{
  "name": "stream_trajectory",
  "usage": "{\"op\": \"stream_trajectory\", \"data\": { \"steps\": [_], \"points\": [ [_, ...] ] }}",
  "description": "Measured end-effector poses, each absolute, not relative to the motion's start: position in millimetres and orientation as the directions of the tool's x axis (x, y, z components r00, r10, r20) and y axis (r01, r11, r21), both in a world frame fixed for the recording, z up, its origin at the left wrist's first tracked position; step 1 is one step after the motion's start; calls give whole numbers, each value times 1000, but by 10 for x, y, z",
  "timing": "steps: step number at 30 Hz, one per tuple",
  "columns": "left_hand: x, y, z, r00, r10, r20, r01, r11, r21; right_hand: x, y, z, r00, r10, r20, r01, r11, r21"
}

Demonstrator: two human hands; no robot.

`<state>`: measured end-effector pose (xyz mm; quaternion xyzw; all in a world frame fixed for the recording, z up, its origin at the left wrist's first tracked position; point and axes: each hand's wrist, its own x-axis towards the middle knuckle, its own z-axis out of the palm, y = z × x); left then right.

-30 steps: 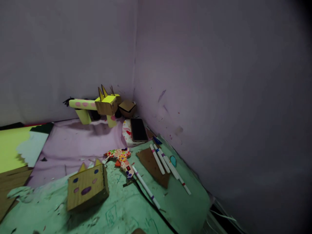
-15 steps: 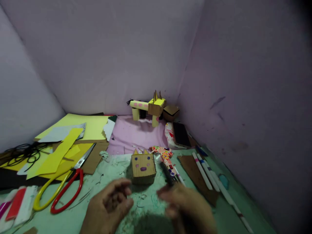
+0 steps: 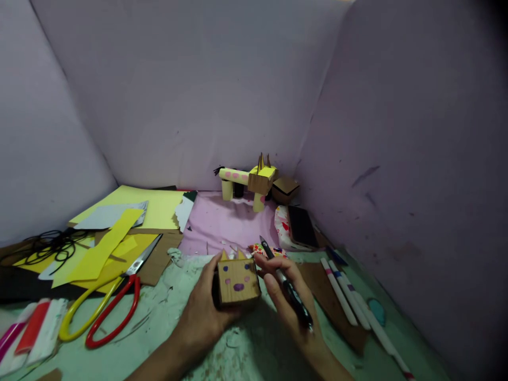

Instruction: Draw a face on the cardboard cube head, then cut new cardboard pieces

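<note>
A small cardboard box [image 3: 239,288] with pointed ears and a painted face of purple and pink spots is in front of me. My left hand [image 3: 201,312] is wrapped around its left side, fingers behind it and thumb low. In my right hand [image 3: 292,324] lies a black pen [image 3: 291,293], slanting up to the left with its tip away from me. The fingertips of that hand are close against the box's right edge; whether they touch it I cannot tell.
Scissors [image 3: 133,286], yellow paper strips [image 3: 107,248] and black cord [image 3: 51,248] lie left. White markers [image 3: 339,293] rest on the right beside brown cardboard [image 3: 323,288]. A paper-tube animal [image 3: 260,182], a folded cardboard box [image 3: 284,189] and a phone [image 3: 302,226] are farther back.
My left hand has moved in and taken hold of the cardboard box. The right hand has come up beside it with the pen. The view has shifted slightly.
</note>
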<state>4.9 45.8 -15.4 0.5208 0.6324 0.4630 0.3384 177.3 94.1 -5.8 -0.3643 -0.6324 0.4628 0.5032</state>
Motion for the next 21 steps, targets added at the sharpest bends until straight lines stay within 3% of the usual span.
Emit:
{"op": "stream_trajectory", "data": {
  "steps": [2, 4, 7, 10, 15, 18, 21],
  "points": [
    [53, 424, -204, -231, 963, 137, 427, -26, 904, 1844, 942, -17, -133, 954, 267, -3, 269, -963],
    [48, 390, -260, -209, 954, 214, 489, -88, 868, 1917, 951, 29, -61, 967, 247, -119, 239, -964],
    [42, 363, -316, -181, 947, 265, 526, -135, 840, 1985, 971, 80, -79, 971, 227, -413, 175, -894],
    [40, 364, -323, -152, 943, 296, 543, -171, 822, 2006, 980, 96, -148, 976, 158, -509, 62, -859],
    [39, 359, -307, -119, 941, 318, 551, -204, 809, 2027, 968, 46, -237, 962, 135, -486, 4, -874],
    [38, 352, -321, -129, 937, 324, 562, -200, 803, 2012, 978, -14, -84, 980, 180, -314, 145, -938],
    [34, 351, -340, -131, 933, 335, 571, -205, 795, 1967, 991, -49, -6, 984, 179, -132, 176, -975]
  ]
}}
